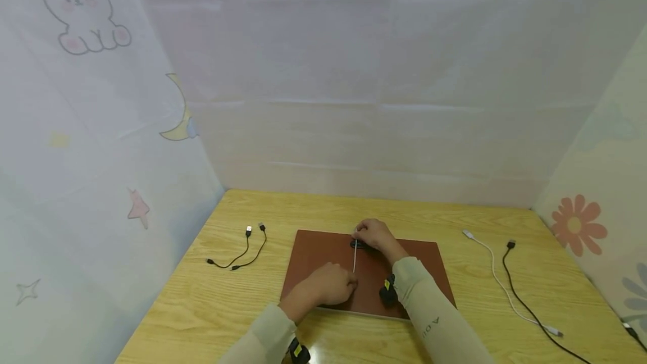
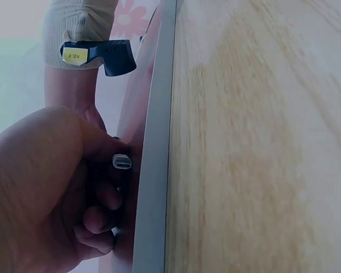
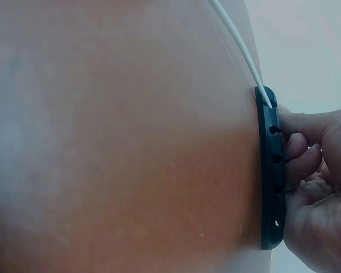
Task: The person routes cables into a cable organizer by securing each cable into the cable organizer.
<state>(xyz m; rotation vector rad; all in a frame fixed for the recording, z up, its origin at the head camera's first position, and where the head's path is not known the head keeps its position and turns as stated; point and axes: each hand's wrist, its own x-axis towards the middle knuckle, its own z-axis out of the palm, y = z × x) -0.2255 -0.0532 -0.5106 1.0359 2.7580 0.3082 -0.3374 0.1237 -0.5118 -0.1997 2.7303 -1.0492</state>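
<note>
A short white cable (image 1: 355, 258) runs between both hands over a brown board (image 1: 318, 251). My left hand (image 1: 331, 283) pinches its near end, and the white plug (image 2: 123, 162) sticks out from the fingers in the left wrist view. At the far end my right hand (image 1: 375, 233) pinches the cable, its fingertips right behind a black cable holder (image 3: 270, 170). This slotted holder stands on the board, and the white cable (image 3: 241, 48) lies in its end slot. The remaining slots that show hold no cable. The cable's far plug is hidden by the right fingers.
Two short black cables (image 1: 246, 247) (image 1: 262, 243) lie on the wooden table (image 1: 202, 308) at left. To the right are a white cable (image 1: 493, 265) and a longer black cable (image 1: 520, 296), crossing near their lower ends. Another dark plug (image 1: 632, 331) shows at the far right edge.
</note>
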